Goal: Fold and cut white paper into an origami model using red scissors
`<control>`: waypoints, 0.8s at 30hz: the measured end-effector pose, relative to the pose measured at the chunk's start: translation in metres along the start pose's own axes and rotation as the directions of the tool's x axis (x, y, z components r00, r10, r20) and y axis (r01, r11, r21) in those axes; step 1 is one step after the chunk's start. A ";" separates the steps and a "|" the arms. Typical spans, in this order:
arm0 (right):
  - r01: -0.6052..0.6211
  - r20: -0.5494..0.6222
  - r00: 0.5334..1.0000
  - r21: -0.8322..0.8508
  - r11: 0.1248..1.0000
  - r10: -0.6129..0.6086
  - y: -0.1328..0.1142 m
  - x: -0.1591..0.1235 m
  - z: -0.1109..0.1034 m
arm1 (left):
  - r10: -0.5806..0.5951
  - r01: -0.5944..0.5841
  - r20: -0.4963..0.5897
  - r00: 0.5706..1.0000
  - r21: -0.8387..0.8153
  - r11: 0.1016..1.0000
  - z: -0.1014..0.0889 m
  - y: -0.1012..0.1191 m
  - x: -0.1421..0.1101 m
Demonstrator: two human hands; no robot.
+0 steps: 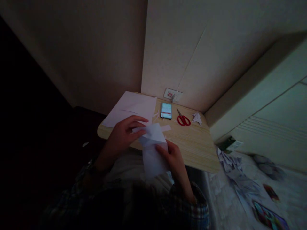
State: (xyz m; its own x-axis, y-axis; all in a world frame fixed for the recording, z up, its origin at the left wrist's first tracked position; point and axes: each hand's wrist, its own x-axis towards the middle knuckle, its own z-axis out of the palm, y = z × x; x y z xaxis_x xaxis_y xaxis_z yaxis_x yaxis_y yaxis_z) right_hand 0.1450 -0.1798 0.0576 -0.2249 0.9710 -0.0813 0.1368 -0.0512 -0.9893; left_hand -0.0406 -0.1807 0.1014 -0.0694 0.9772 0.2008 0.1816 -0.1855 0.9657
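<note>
While the left hand [127, 132] pinches the upper left edge of a folded white paper [154, 150], the right hand [171, 155] grips its right side, so both hands are clamped on the one piece near the front of the counter [192, 148]. Beyond them lie a lit phone [166, 111] and, to its right, red-handled scissors [183, 119]; white sheets [134, 107] lie beyond the left hand.

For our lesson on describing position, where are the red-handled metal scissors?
In the head view, the red-handled scissors lie right of centre, between phone and folded paper.
</note>
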 end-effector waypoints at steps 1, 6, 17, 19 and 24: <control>-0.025 0.013 1.000 0.022 0.999 0.025 0.001 0.000 0.000 | -0.003 0.003 -0.008 1.000 -0.013 1.000 -0.001 0.000 0.008; -0.114 0.071 0.992 0.144 0.983 0.105 0.008 0.000 0.000 | -0.060 0.065 0.043 0.997 -0.105 0.992 0.003 -0.009 0.044; -0.014 -0.136 0.990 0.218 0.976 0.044 0.008 0.004 0.002 | -0.207 0.295 0.248 0.946 -0.403 0.866 0.030 -0.016 0.028; 0.003 -0.143 0.989 0.204 0.979 0.027 0.008 0.004 0.002 | -0.197 0.283 0.239 0.951 -0.407 0.868 0.033 -0.020 0.025; -0.005 -0.108 0.994 0.174 0.985 0.025 0.003 0.003 0.000 | -0.133 0.183 0.162 0.978 -0.353 0.918 0.037 -0.024 0.025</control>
State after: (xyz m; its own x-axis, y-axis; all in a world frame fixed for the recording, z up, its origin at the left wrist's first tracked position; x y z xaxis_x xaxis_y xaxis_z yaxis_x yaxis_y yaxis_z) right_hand 0.1442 -0.1767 0.0547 -0.1162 0.9890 -0.0920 -0.0321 -0.0964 -0.9948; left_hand -0.0101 -0.1484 0.0771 0.0666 0.9969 0.0415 -0.1919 -0.0280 0.9810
